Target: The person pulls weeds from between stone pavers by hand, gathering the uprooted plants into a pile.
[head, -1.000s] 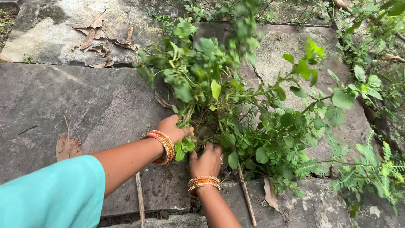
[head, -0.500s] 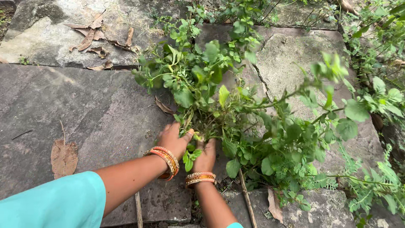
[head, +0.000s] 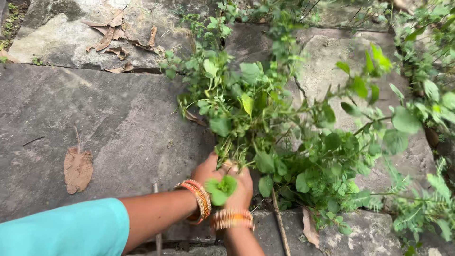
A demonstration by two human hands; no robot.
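Observation:
A bushy green weed plant [head: 265, 114] with many leafy stems rises from a crack between grey stone slabs [head: 109, 123]. My left hand [head: 207, 170] and my right hand [head: 241, 186] are pressed together around the bundle of stems at the plant's base, both closed on it. Orange and gold bangles circle both wrists. A small leafy sprig lies over my knuckles. A turquoise sleeve covers my left upper arm at the bottom left. The plant's roots are hidden beneath my hands and the leaves.
A dry brown leaf [head: 78, 169] lies on the slab at left, and more dead leaves [head: 113, 33] are scattered on the far slab. A thin stick [head: 280, 223] lies by my right wrist. More green plants [head: 426, 76] crowd the right edge.
Both hands have come together and slid back toward me, gripping the stem bundle. The plant's foliage has shifted and blurred, leaning upward and right.

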